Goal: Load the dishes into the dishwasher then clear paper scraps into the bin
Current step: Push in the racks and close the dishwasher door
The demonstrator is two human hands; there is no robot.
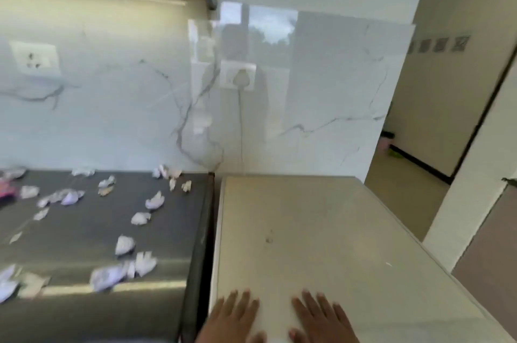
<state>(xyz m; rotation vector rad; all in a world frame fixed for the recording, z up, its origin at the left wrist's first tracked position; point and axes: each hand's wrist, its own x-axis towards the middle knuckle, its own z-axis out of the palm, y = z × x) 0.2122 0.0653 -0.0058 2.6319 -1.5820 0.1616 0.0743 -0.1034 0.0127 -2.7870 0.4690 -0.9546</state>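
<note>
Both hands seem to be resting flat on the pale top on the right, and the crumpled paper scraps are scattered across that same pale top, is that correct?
Not quite. In the head view the left hand and right hand do lie flat on the pale top, but the paper scraps are scattered across the dark steel counter to its left.

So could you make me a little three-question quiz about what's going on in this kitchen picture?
1. True or false: both hands lie flat on the pale surface.
2. Where are the paper scraps? A) dark steel counter B) pale surface C) floor
3. Fill in: the left hand holds ____.

Key: 1 true; the right hand lies flat too. 2 A, on the dark steel counter. 3 nothing.
</note>
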